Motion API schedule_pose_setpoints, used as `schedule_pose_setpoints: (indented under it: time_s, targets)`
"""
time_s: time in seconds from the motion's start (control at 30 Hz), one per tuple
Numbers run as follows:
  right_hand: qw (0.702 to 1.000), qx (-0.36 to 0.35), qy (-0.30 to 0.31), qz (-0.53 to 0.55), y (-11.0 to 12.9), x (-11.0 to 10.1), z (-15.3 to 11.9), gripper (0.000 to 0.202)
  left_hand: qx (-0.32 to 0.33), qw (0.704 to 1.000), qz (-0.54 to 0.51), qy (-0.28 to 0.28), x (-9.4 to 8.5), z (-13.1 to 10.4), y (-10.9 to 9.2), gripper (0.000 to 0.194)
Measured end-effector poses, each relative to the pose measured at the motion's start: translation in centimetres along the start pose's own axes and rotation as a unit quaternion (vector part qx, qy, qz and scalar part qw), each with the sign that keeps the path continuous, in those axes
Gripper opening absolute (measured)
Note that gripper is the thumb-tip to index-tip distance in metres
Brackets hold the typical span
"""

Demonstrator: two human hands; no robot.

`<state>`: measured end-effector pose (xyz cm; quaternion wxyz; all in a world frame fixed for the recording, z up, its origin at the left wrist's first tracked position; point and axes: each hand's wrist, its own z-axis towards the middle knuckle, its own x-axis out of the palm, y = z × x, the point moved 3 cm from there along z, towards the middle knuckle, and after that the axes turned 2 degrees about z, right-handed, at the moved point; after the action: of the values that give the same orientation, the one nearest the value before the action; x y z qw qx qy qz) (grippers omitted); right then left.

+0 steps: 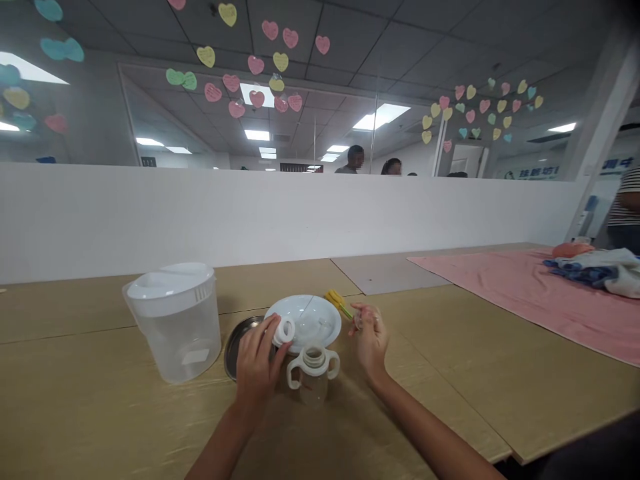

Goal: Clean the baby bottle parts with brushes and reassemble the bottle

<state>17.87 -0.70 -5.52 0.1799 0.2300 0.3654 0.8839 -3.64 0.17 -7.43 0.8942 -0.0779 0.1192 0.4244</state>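
My left hand [257, 357] holds a white ring-shaped cap [285, 331] between fingers and thumb, over the near left rim of a white bowl [327, 310]. Just in front of the bowl stands a clear two-handled bottle [314, 387], upright with its mouth uncovered. My right hand [371, 337], to the right of the bottle, is closed round a small clear piece that its fingers partly hide. A yellow brush [336, 301] with a green part lies behind it, beside the bowl. Under my left hand a metal tray [234, 353] is partly covered.
A translucent plastic bucket [183, 333] stands at the left. A pink cloth [500, 293] covers the table's right side, with crumpled clothes [595, 270] on it. Behind the table [90, 413] runs a white partition [250, 213] with glass above. A person in stripes [627, 200] stands far right.
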Motion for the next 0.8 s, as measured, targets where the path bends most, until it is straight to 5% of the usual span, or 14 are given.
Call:
schedule_pose_setpoints:
  time_s: [0.13,0.23,0.37,0.5,0.7,0.8]
  targets:
    - [0.982,-0.008,0.100,-0.160,-2.0,0.5,0.5,0.038,-0.056,0.990,0.002,0.127,1.4,-0.3,1.2,0.039]
    - [0.946,-0.041,0.193,-0.257,-3.0,1.0,0.0,0.033,-0.095,0.980,0.003,0.173,1.7,-0.6,1.3,0.037]
    - [0.912,-0.070,0.235,-0.329,-3.5,1.3,-0.5,0.025,-0.127,0.977,0.028,0.168,2.0,-1.2,1.5,0.032]
    - [0.915,-0.034,0.213,-0.340,-3.9,1.1,-0.6,0.032,-0.131,0.979,0.058,0.145,2.3,-1.8,1.5,0.028]
    - [0.913,-0.050,0.222,-0.338,-3.9,1.1,-0.6,0.031,-0.166,0.966,0.075,0.184,2.0,-1.3,1.5,0.032]
    - [0.909,-0.069,0.228,-0.341,-3.9,1.0,-0.6,0.030,-0.192,0.969,0.095,0.120,0.4,-0.3,2.1,0.039]
